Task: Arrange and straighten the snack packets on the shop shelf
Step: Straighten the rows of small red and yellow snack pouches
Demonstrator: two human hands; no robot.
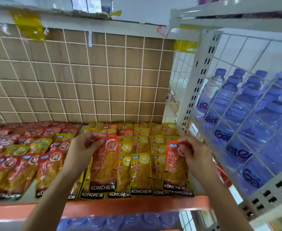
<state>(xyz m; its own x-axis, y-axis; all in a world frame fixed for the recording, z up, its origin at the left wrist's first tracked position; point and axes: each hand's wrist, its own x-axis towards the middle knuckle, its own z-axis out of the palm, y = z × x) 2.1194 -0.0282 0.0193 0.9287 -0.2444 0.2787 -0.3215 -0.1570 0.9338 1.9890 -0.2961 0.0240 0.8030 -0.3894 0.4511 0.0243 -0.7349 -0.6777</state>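
Red and yellow KONCHEW snack packets lie in rows on the shop shelf (113,207). My left hand (82,149) pinches the top edge of a red packet (104,165) that lies over the yellow rows. My right hand (195,152) pinches the top of another red packet (174,167) at the right end of the shelf. Yellow packets (141,174) lie between the two red ones. A block of red packets (25,170) fills the shelf's left part, with a few yellow ones (40,145) mixed in.
A wire grid backed with brown cardboard (80,77) closes the back of the shelf. To the right stands a white wire rack (201,75) full of blue water bottles (246,124). More blue bottles (120,221) sit on the shelf below. The upper shelf (93,25) overhangs.
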